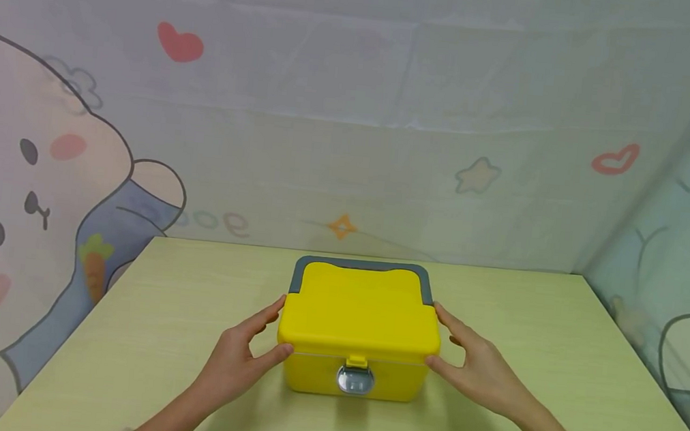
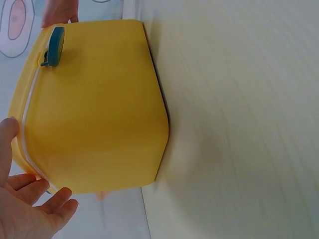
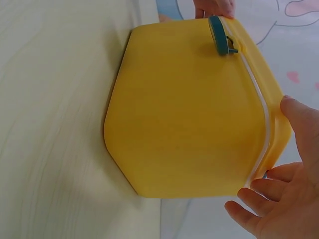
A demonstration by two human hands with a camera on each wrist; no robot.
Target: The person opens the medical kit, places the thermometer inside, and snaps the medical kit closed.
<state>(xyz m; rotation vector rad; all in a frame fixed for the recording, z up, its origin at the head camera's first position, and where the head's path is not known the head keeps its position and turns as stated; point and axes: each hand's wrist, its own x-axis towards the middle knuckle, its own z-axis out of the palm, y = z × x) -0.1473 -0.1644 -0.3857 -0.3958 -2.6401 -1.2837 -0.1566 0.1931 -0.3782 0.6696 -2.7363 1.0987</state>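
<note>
A yellow lidded box (image 1: 360, 323) stands on the table, its lid down. A grey carrying handle (image 1: 362, 265) lies along the lid's back edge, and a round grey latch (image 1: 355, 379) hangs at the front middle. My left hand (image 1: 232, 363) grips the lid's left side, thumb at the front corner and forefinger farther back. On the opposite side my right hand (image 1: 485, 371) holds the lid in the same way. Both wrist views show thumb and fingers at the lid edge, the lower fingers spread beside the box wall. The box's contents are hidden.
The pale wooden table (image 1: 204, 278) extends around the box on all sides. Behind it hangs a light cloth backdrop (image 1: 337, 160) printed with hearts, stars and a cartoon animal. Another printed cloth (image 1: 685, 273) borders the right side.
</note>
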